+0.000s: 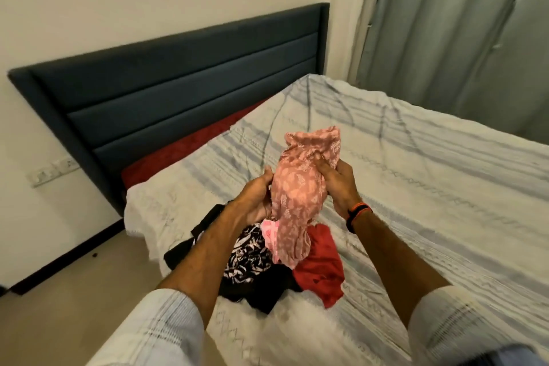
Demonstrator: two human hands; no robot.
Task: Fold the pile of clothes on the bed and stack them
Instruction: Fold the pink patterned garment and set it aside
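Nearest, two pale striped sleeves, forearms reaching out over the bed (430, 175). Below the arms, on the near corner of the whitish striped bedspread (445, 217), a pile of clothes (261, 270): black-and-white patterned garment (246, 258) on the left, black pieces under and around it, red garment (322, 270) on the right, a scrap of lighter pink cloth (269, 230) on top. Held up above that pile, a bunched pink printed garment (297, 196), lower end hanging down to the heap, upper end gathered in a crumpled knot. Left hand (255, 199) on its left side, fingers curled around the fabric, thumb up along the edge. Right hand (338, 181) on its right side, fingers bent in and pinching the cloth near the top; orange and black bands (358, 212) at that wrist. Farther back, a strip of red sheet (184, 151) at the head of the bed, then the dark blue padded headboard (178, 68) against a cream wall, a switch plate (50, 172) low at the left. Far right, pale green curtains (460, 33).
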